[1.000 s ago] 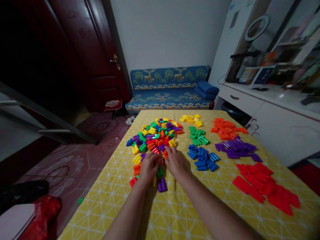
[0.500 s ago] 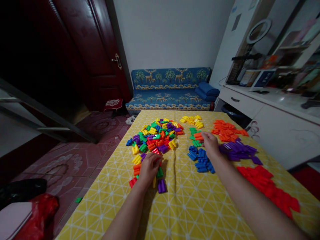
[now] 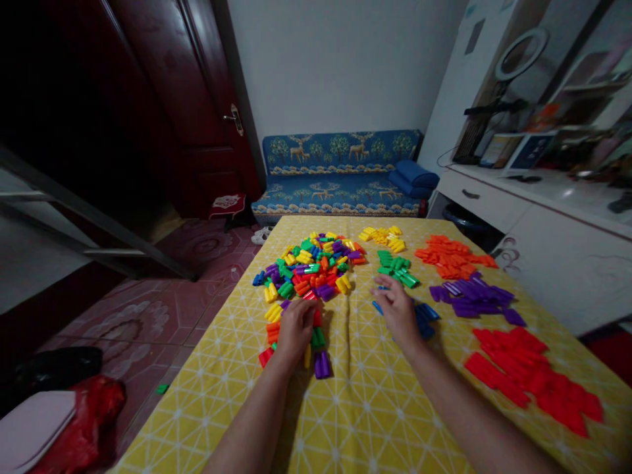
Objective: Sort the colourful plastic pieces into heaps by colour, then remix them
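Observation:
My left hand [image 3: 296, 331] rests over the near end of the mixed plastic pieces, fingers curled and pinched together. Whatever it grips, if anything, is hidden; a red piece shows beside its fingertips. Around it lie orange pieces [image 3: 273, 331], a green piece [image 3: 318, 338] and a purple piece [image 3: 322, 365]. Above the blue pieces [image 3: 425, 315] hovers my right hand [image 3: 397, 312], its fingers apart with nothing visible in them, covering part of that group. Just beyond is a group of green pieces [image 3: 396, 266]. The large mixed heap [image 3: 316, 266] sits ahead of my left hand.
Sorted yellow [image 3: 384, 237], orange [image 3: 451, 255], purple [image 3: 471, 296] and red pieces [image 3: 536, 375] lie along the table's far and right sides. A yellow patterned cloth [image 3: 345, 421] covers the table. Beyond it stands a blue sofa [image 3: 336, 187]; a white cabinet [image 3: 567, 243] is at right.
The right hand held an orange piece above the green group; that piece is gone from it, and the hand has drawn back nearer over the blue pieces. The left hand stays almost in place.

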{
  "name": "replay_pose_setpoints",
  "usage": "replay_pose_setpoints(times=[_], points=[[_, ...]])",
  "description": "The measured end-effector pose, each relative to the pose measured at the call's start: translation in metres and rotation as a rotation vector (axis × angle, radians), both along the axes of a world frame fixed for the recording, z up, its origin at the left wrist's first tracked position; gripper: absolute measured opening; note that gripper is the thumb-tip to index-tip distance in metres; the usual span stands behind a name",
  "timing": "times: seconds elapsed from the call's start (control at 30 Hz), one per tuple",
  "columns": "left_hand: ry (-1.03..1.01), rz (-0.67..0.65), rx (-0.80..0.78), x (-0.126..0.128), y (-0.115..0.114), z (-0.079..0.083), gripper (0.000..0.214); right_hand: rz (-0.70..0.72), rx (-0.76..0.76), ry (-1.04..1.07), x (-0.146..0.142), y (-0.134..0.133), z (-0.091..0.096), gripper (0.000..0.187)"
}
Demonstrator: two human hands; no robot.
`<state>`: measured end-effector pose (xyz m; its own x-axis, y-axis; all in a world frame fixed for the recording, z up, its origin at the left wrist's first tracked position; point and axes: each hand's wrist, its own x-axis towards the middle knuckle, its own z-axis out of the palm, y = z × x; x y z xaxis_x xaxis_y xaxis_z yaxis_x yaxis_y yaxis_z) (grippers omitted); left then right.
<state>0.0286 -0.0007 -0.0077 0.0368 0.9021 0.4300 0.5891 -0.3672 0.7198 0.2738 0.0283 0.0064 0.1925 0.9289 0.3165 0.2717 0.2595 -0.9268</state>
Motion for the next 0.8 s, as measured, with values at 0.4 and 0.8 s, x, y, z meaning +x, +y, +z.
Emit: replay_pose_setpoints(times=[0.4, 0.8], points=[[-0.377, 0.247, -0.008, -0.022, -0.009, 0.030, 0.036, 0.619, 0.160, -0.979, -0.105, -0.097, 0.000, 0.028], [0.170, 0.377, -0.352, -0.070, -0.004, 0.021, 0.044, 0.226, 0.108, -0.752, -0.100, -0.066, -0.012, 0.032]])
